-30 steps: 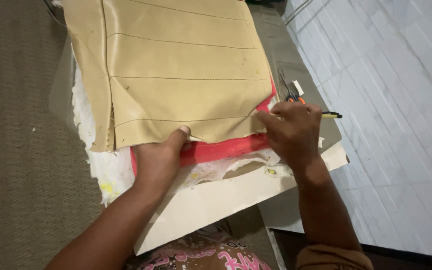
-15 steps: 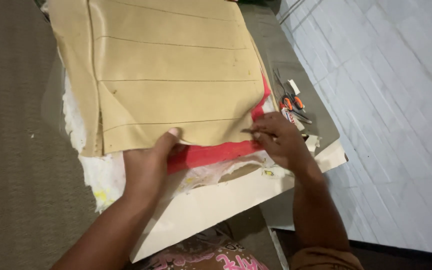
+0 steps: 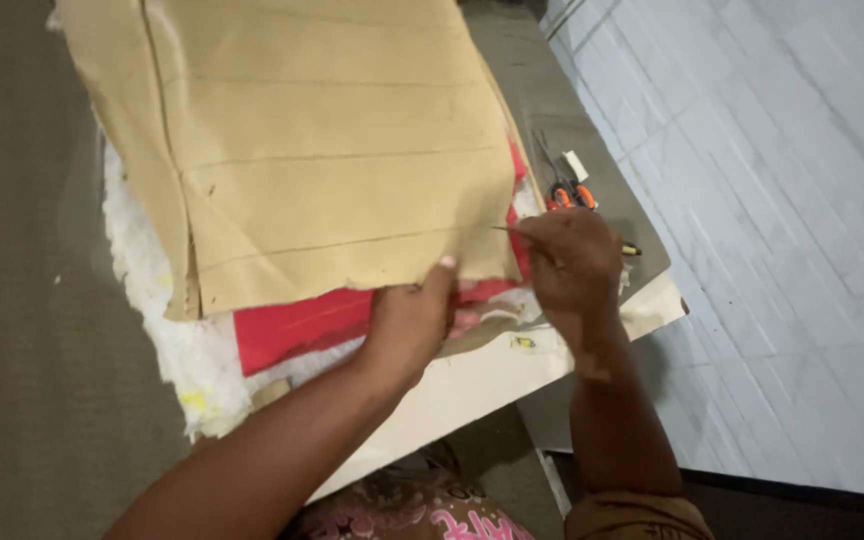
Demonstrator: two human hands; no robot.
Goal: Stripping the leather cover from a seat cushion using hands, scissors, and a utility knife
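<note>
- While your left hand [image 3: 407, 320] presses flat, its fingers together, on the near edge of the tan panel [image 3: 322, 150], your thumb tip lies on the panel's lower border and your palm covers the red sheet [image 3: 292, 328] beneath.
- Your right hand [image 3: 574, 262] is closed around a thin pencil-like tool [image 3: 630, 250], whose fine tip touches the panel's near right corner.
- One tan panel lies on top of the stack, marked with three cross lines and one line running down its left side; its far edge runs out of view.
- One red sheet shows below the panel's near edge and as a sliver along its right side.
- White fluffy padding [image 3: 167, 330] sticks out past the panel along the left and near-left edges.
- One pale board [image 3: 512, 370] juts toward you under the stack, its right corner overhanging the grey table [image 3: 572, 130].
- One pair of orange-handled scissors [image 3: 564, 190] lies just beyond your right hand, with a small white block [image 3: 576, 165] beside it.
- Open room lies on the brown surface [image 3: 22, 300] to the left and the grey table strip at far right, bordered by pale tiled floor [image 3: 782, 200].
</note>
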